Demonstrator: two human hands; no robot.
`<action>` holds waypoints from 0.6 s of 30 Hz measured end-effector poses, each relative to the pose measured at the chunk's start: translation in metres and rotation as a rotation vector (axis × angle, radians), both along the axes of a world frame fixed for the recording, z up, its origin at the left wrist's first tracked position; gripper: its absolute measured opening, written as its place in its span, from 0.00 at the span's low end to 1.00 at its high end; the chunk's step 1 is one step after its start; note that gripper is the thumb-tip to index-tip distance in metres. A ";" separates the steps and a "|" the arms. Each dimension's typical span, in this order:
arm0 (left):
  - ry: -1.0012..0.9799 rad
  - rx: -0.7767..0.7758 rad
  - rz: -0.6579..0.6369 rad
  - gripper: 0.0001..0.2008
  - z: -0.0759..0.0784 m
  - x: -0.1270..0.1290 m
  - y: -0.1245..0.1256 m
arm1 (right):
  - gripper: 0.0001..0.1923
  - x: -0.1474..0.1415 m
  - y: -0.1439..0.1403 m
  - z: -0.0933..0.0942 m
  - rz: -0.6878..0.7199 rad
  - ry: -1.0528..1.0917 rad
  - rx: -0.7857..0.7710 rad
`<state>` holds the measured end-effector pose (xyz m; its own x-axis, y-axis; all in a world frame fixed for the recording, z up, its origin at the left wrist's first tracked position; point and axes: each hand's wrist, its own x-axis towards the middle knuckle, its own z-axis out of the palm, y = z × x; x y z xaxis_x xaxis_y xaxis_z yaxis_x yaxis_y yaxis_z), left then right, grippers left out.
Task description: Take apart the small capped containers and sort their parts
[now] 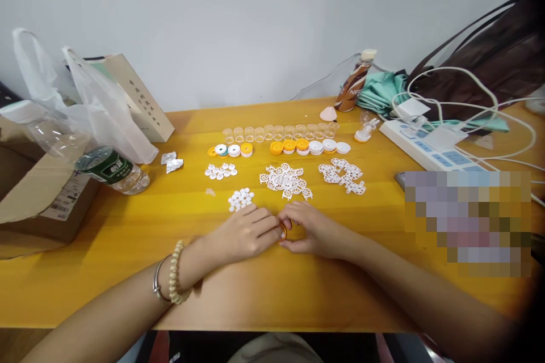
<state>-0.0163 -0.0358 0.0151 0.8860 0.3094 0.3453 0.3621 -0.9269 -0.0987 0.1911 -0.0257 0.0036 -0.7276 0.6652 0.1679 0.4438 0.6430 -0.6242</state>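
My left hand [251, 229] and my right hand [313, 229] meet low over the table, both closed on one small orange ring-shaped part [284, 232]. Fingers cover much of it. Just beyond my left hand lie small round white pieces [240, 199], and tiny clear rings [210, 191] are to their left. White spoked plastic pieces [284, 179] are heaped in front of my hands, with another group of flat white cut-out pieces [341, 174] to the right. Farther back sit orange and white round discs [289, 145] behind these, and a row of clear cups [279, 133].
At left stand a cardboard box [63, 210], a tilted water bottle [110, 167] and a white plastic bag [108, 119]. On the right are a power strip [430, 150] with tangled white cables, a brown drink bottle [353, 88] and a small pump-like assembly [365, 131].
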 end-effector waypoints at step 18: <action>0.029 0.079 0.017 0.10 0.001 0.007 -0.004 | 0.10 0.000 0.001 0.001 -0.005 0.013 -0.003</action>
<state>-0.0089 -0.0394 0.0165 0.8910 0.2970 0.3434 0.3733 -0.9097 -0.1818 0.1909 -0.0251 0.0045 -0.7216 0.6697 0.1754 0.4388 0.6385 -0.6323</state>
